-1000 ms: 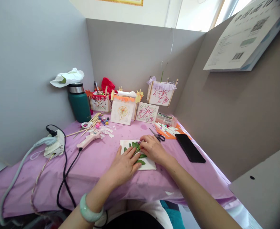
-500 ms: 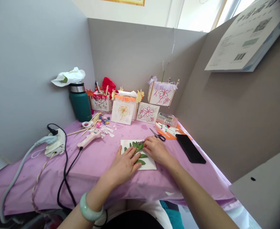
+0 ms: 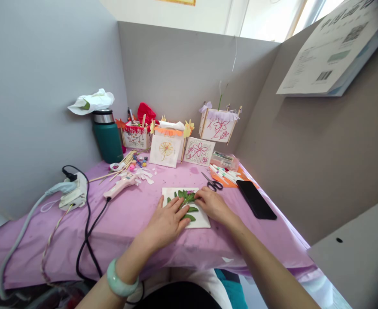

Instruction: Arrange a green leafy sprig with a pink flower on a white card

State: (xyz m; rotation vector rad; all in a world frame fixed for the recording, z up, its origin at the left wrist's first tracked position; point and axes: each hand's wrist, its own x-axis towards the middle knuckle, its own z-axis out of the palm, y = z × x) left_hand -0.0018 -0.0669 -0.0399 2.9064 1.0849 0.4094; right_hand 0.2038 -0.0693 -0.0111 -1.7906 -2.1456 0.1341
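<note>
A white square sheet [image 3: 202,219] lies flat near the table's front edge. On it are green leaves [image 3: 189,217] and a small purple flower [image 3: 190,192] at the top. My left hand [image 3: 168,219] rests flat over the sheet's left part, fingers spread on the leaves and hiding some of them. At the sheet's right side, my right hand [image 3: 212,205] has its fingers bent together at the edge of a leaf by the flower. Whatever lies between those fingertips is hidden.
Scissors [image 3: 214,184] lie behind my right hand, a black phone [image 3: 256,199] to the right. Markers [image 3: 224,175] rest on orange paper. A pink glue gun [image 3: 121,186], its cord and a power strip [image 3: 76,193] occupy the left. A green bottle [image 3: 108,139] and decorated boxes [image 3: 219,124] stand behind.
My right hand has shifted slightly right and down, uncovering more of the purple flower. The left hand stays on the leaves.
</note>
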